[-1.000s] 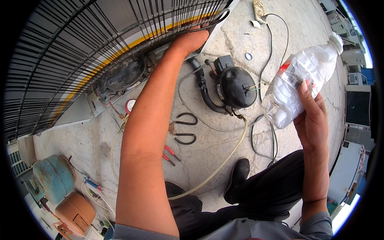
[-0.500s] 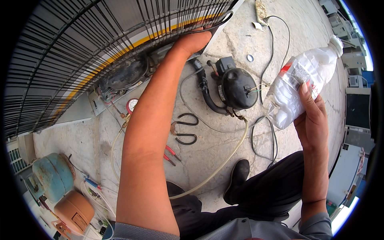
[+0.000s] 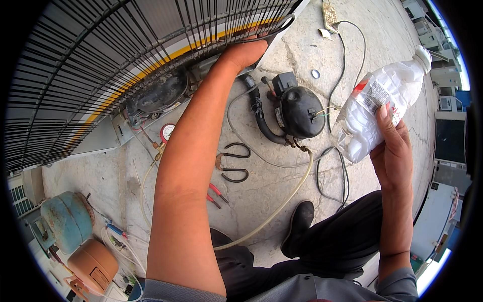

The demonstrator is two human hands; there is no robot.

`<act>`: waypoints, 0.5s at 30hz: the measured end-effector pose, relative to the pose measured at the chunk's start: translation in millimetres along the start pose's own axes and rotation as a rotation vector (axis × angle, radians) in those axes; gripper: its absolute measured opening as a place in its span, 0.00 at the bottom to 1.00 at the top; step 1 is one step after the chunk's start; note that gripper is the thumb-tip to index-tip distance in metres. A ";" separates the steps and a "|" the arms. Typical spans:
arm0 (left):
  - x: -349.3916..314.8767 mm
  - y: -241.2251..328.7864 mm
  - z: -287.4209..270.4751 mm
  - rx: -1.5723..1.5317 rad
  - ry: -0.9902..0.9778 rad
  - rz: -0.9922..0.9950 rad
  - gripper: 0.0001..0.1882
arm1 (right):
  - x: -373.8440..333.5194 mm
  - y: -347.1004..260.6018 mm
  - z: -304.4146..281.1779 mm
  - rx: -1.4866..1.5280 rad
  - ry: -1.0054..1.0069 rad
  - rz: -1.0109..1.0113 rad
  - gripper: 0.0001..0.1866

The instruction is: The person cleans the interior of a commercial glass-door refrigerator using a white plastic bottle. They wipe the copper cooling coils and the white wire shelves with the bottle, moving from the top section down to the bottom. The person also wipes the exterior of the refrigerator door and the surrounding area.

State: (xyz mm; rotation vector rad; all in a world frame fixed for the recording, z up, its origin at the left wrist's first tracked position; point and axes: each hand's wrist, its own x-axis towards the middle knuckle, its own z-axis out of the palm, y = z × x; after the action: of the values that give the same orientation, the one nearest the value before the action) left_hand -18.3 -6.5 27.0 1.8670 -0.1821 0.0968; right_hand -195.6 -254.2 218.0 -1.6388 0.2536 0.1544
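My right hand point(image 3: 395, 143) grips a crumpled clear plastic bottle point(image 3: 380, 100) with a white cap and a red-and-white label, tilted with its cap up and to the right. On the far left, my left hand point(image 3: 245, 54) reaches in at the lower edge of a refrigerator's black wire condenser grille point(image 3: 100, 55). Its fingers are mostly hidden behind the wires and a tube, so their grip is unclear. Below the grille, a black compressor point(image 3: 161, 93) sits inside the base, left of my forearm. Another black compressor point(image 3: 302, 111) stands on the floor between my hands.
Beside my left forearm are a pressure gauge point(image 3: 167, 132), red-handled pliers point(image 3: 214, 196) and a bent black rod point(image 3: 235, 155). A pale hose point(image 3: 282, 209) and dark cables point(image 3: 344, 173) cross the concrete. A power strip point(image 3: 329, 16) lies far off; a blue-green gas cylinder point(image 3: 65, 221) stands left.
The bottle in my right hand has shifted very slightly. My left hand stays at the grille's lower edge.
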 end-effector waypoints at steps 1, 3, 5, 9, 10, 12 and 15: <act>0.1 0.1 0.2 0.004 0.002 -0.006 0.15 | 0.1 -0.5 -0.1 0.007 -0.010 0.009 0.23; 0.1 0.2 0.8 0.011 0.008 -0.019 0.16 | 0.3 -1.8 -0.1 0.021 -0.031 0.027 0.20; -0.3 0.7 1.6 -0.010 0.012 -0.033 0.16 | 0.1 -1.9 -0.8 0.027 -0.026 0.029 0.20; -1.2 7.1 1.4 0.010 0.008 -0.010 0.16 | 0.2 -2.6 -3.1 0.040 -0.026 0.031 0.19; -1.4 5.7 1.6 -0.014 0.019 0.010 0.16 | 0.3 -2.6 -2.9 0.038 -0.030 0.034 0.19; -1.5 3.1 2.6 -0.061 0.044 0.049 0.16 | 1.1 -2.6 -2.9 0.035 -0.038 0.038 0.19; 5.9 -2.3 3.8 -0.076 -0.005 0.044 0.16 | 2.2 1.2 -6.1 0.032 0.022 0.022 0.20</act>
State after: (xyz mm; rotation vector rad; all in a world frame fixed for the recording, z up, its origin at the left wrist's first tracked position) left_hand -12.2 -9.9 24.7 1.7880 -0.2278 0.1142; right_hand -194.1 -260.5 216.7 -1.6067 0.2893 0.1482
